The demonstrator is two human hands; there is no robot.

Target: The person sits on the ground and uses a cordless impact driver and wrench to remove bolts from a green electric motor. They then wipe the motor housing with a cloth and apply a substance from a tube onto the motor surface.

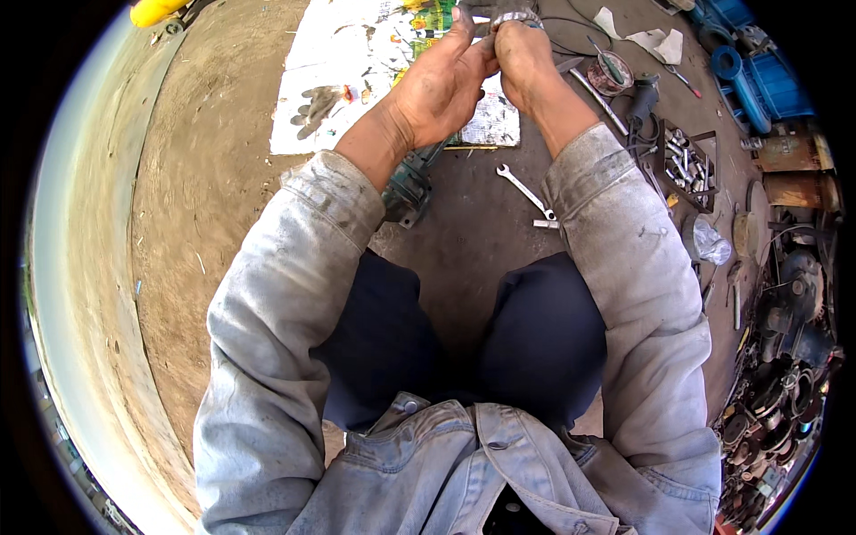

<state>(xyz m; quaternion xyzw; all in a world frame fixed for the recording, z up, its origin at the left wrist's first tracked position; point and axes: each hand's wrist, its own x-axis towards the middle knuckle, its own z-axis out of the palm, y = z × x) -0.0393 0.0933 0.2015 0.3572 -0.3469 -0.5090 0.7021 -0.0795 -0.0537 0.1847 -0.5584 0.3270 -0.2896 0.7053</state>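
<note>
Both my hands are close together at the top of the view, above a white printed sheet (299, 67). My right hand (528, 67) is closed on what looks like a dark grey work glove (481, 8) with a pale ribbed cuff, partly cut off by the upper edge. My left hand (441, 89) meets it from the left, its thumb stretched up beside the glove and apart from the half-bent fingers. Those fingertips touch the right hand. A similar grey glove (318, 110) lies flat on the sheet. Below my left wrist is a greenish metal machine part (408, 192), partly hidden by the sleeve.
An open-end wrench (526, 191) lies on the dirt ground between my forearms. To the right are a round tin (610, 73), a dark power tool (643, 98) and a box of sockets (688, 169). Blue machinery (776, 85) and piled metal parts (776, 410) line the right side.
</note>
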